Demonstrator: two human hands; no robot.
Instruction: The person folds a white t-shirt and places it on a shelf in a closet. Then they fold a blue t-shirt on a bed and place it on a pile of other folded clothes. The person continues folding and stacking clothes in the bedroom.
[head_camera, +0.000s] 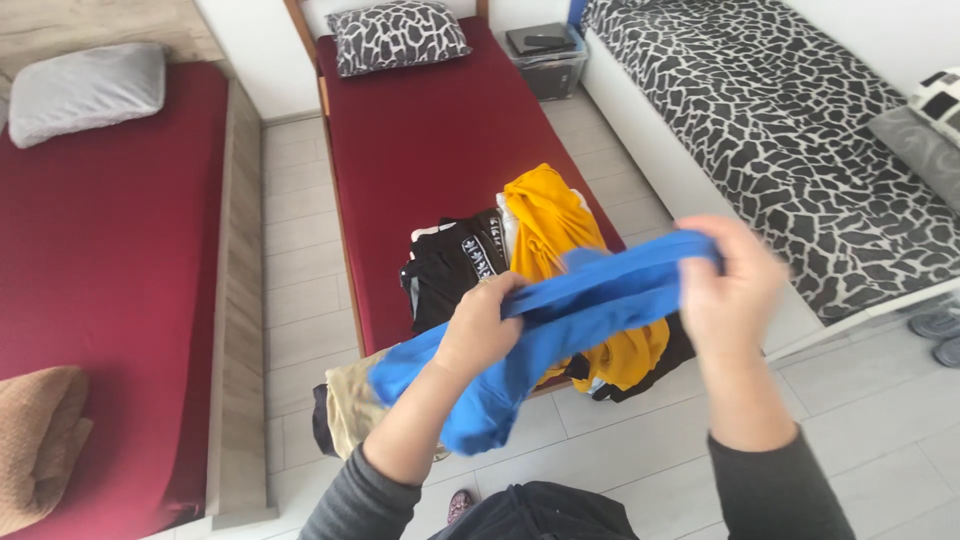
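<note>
Hands (480, 325) (730, 290) gripping blue garment (590, 300), clothes pile (520, 250) below

**One head-worn view, angled down**

The room is seen from a single camera worn on the head, tilted forward and down. The hands (610, 310) are caught close, low in the middle. Beyond them the middle bed (420, 150) is looked along towards its pillow (397, 35). No second view is given.

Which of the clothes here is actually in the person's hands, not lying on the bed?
The blue garment, stretched between the left hand and right hand. The yellow garment and black garment lie in the pile on the red bed.
</note>
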